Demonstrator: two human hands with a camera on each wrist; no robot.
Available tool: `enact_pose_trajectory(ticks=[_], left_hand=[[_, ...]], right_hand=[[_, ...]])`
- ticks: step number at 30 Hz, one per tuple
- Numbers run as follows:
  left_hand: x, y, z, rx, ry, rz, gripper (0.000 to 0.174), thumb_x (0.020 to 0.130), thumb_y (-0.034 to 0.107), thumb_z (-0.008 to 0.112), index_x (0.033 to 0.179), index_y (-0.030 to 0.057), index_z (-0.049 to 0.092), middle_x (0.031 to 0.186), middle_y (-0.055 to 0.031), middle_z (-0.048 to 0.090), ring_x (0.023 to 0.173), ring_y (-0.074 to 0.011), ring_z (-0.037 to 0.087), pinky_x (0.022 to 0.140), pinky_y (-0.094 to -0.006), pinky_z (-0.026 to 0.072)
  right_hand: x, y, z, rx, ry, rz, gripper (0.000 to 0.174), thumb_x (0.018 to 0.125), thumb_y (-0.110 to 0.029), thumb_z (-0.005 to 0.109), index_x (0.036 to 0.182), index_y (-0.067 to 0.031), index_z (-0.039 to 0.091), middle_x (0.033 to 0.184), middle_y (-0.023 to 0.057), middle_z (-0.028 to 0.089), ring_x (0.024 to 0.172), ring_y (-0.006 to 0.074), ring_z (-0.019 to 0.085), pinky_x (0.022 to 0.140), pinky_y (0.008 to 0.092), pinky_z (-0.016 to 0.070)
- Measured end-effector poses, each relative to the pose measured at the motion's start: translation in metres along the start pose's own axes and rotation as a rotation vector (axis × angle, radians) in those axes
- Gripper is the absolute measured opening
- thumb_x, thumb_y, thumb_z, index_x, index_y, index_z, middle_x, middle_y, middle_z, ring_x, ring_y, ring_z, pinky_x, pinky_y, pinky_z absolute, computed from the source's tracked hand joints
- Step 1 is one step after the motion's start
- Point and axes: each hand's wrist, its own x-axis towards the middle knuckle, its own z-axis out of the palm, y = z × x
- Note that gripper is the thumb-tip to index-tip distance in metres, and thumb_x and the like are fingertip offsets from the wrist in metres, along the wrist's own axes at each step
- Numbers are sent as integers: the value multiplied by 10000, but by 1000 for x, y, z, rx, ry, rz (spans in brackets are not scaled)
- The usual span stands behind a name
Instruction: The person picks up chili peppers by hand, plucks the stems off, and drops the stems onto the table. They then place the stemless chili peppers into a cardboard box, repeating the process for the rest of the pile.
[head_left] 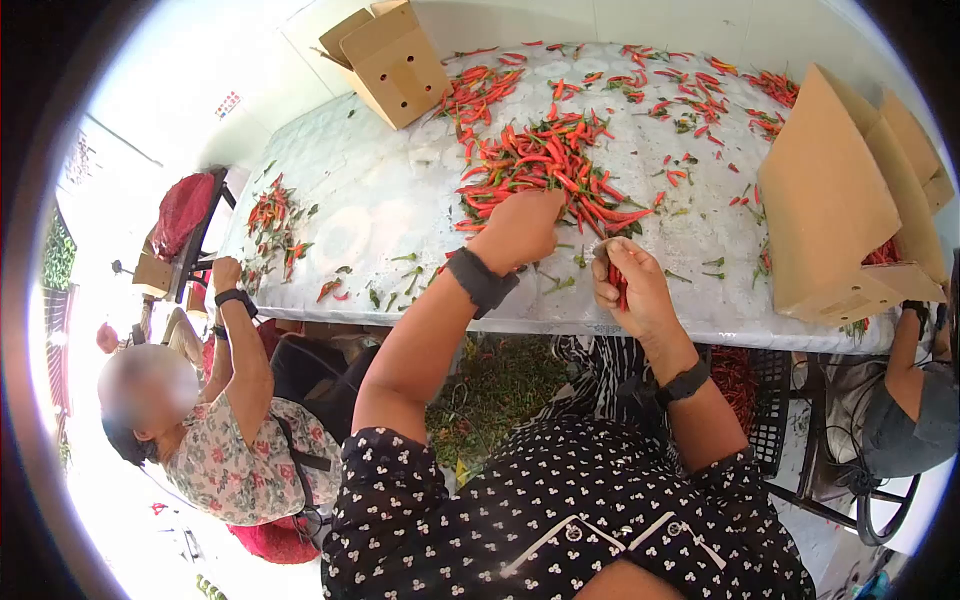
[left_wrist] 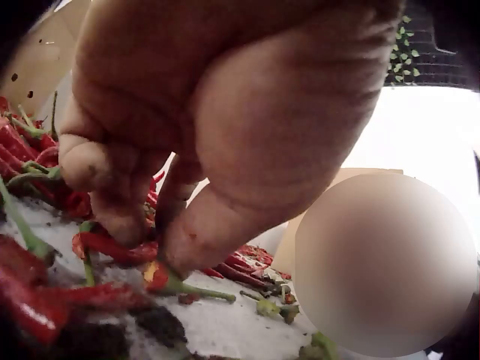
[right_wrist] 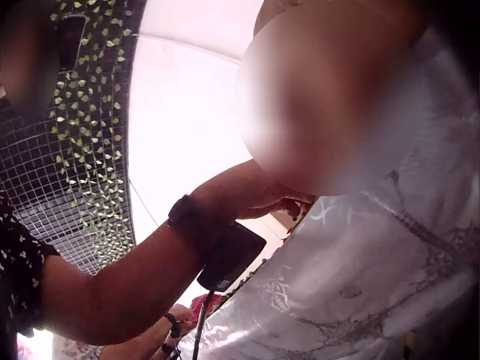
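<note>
My left hand reaches over the near edge of a heap of red chillies on the table. In the left wrist view its thumb and fingertips come down on a red chilli and pinch it close above the tabletop. To the right of the heap, my right hand holds a few red chillies upright in its curled fingers, near the table's front edge. A blurred patch hides most of the right hand's work in the right wrist view.
Cardboard boxes stand at the back left and right of the table. Loose chillies and green stems lie scattered about. One person works at the left, another at the right. A black crate stands below.
</note>
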Motion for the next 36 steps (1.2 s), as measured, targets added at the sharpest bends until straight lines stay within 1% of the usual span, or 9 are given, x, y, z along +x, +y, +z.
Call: enact_pose_trajectory(ticks=[6, 9, 11, 14, 22, 25, 28, 33, 36], left_hand=[[-18, 4, -7, -165, 44, -75, 313, 662, 9, 541, 967, -5, 477, 736, -198, 595, 767, -412, 566, 644, -478, 439], [-23, 15, -20, -191, -28, -156, 365, 709, 53, 564, 1055, -7, 465, 837, -177, 607, 763, -297, 609, 673, -383, 466], [-32, 30, -28, -694, 39, -330, 358, 732, 42, 596, 1056, -10, 453, 789, -109, 600, 680, -163, 587, 606, -308, 463], [-42, 46, -24, -1077, 114, -307, 315, 748, 27, 619, 1020, -6, 462, 775, -57, 580, 671, -77, 533, 574, -242, 441], [-59, 59, -20, -925, 118, -254, 205, 778, 20, 603, 958, -4, 509, 792, -35, 578, 696, -47, 517, 604, -214, 440], [-58, 57, -23, -930, 248, -251, 158, 802, 58, 603, 935, -9, 549, 784, -19, 575, 702, -43, 511, 615, -207, 439], [-58, 54, -17, -903, 273, -246, 154, 800, 109, 613, 856, -30, 577, 721, -73, 589, 621, -98, 529, 563, -253, 440], [-62, 55, -19, -745, 229, -242, 216, 843, 161, 560, 803, -51, 560, 648, -55, 549, 600, -121, 502, 545, -293, 412], [-65, 55, -22, -902, 128, -338, 216, 863, 160, 528, 789, -42, 554, 615, -13, 500, 573, -101, 468, 515, -278, 380]], right_hand=[[2, -2, 4, -52, 8, 10, 74, 882, -129, 535, 903, -61, 511, 677, 22, 500, 478, 77, 390, 427, 219, 290], [5, -1, 3, -73, 24, 22, 103, 872, -113, 544, 954, -54, 528, 656, 2, 477, 471, 65, 374, 421, 214, 279], [5, -1, 4, -65, 28, 9, 122, 866, -109, 553, 971, -48, 536, 650, -9, 467, 467, 55, 365, 414, 206, 269], [6, -1, 10, -74, 60, -8, 142, 854, -101, 572, 980, -37, 551, 634, -31, 453, 460, 35, 349, 404, 190, 249], [5, 6, 12, -254, 103, -40, 146, 836, -100, 603, 950, -12, 575, 597, -66, 446, 447, 12, 339, 394, 180, 236], [4, 9, 12, -406, 72, -39, 131, 831, -99, 608, 926, -10, 595, 601, -66, 456, 458, 9, 352, 396, 184, 246], [2, 8, 15, -542, 83, -57, 107, 823, -92, 615, 890, -9, 623, 605, -60, 471, 467, 2, 364, 403, 186, 254], [-5, 5, 25, -828, 51, -150, 118, 797, -57, 624, 878, 27, 640, 714, -5, 595, 633, 44, 500, 568, 212, 412], [-7, 5, 26, -879, 20, -156, 137, 786, -54, 630, 891, 35, 635, 774, 19, 629, 722, 63, 530, 663, 229, 443]])
